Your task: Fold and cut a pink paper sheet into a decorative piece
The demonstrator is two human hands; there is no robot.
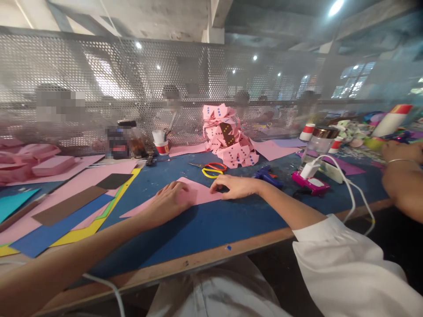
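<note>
- The pink sheet [201, 193] lies centrally on the blue tabletop [205, 237], near side of the scissors [205, 169].
- The left hand [172, 198] rests palm-down on it, unclamped.
- The right hand [236, 187] meets its right corner; pinch cannot be confirmed.
- Uneven pressure could skew the sheet.
- The left hand hides its middle.

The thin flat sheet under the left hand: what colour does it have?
The thin flat sheet is pink, best seen in the head view.

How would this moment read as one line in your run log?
left hand: resting on pink sheet | right hand: fingertips at sheet's right end | scissors: lying beyond sheet | blue tool: right of scissors
</note>
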